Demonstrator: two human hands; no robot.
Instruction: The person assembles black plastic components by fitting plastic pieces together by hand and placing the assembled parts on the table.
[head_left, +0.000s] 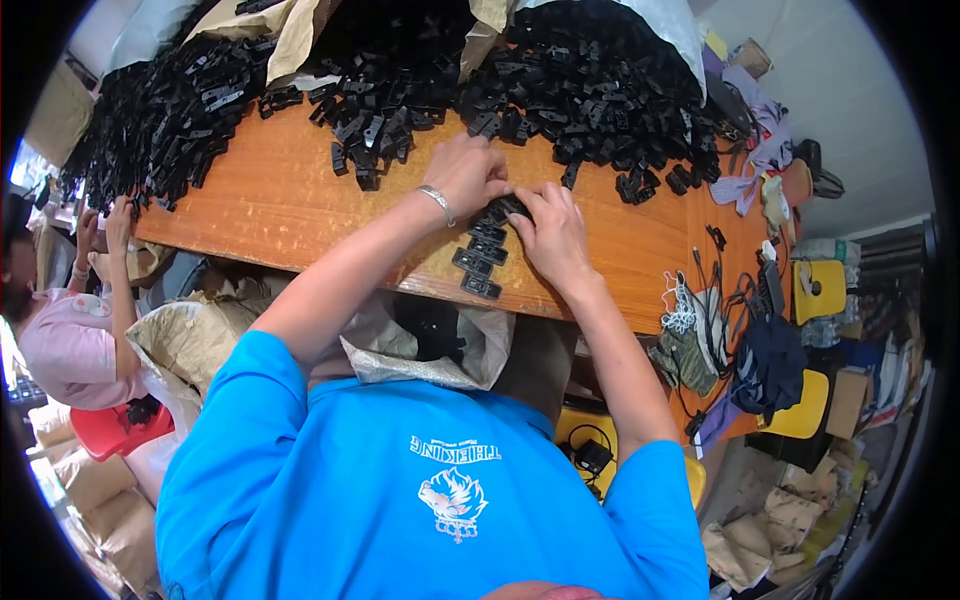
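Observation:
Down the table in front of me runs a row of small black plastic pieces (478, 262), set close against one another toward the table's near edge. At the row's far end is my right hand (555, 232), with its thumb and forefinger closed around a black piece. My left hand (464, 178), with a silver bracelet (438, 203) at the wrist, has its fingers curled and drawn together beside the right fingertips. Whatever is between the left fingers is hidden. Just beyond both hands lies the edge of a big heap of similar black pieces (590, 90).
More black pieces (375, 95) are heaped at the middle and left. An open sack (430, 375) hangs at the near edge, before my lap. Cables (735, 300) and cloth (770, 355) lie at right. Another person (85, 340) works at far left.

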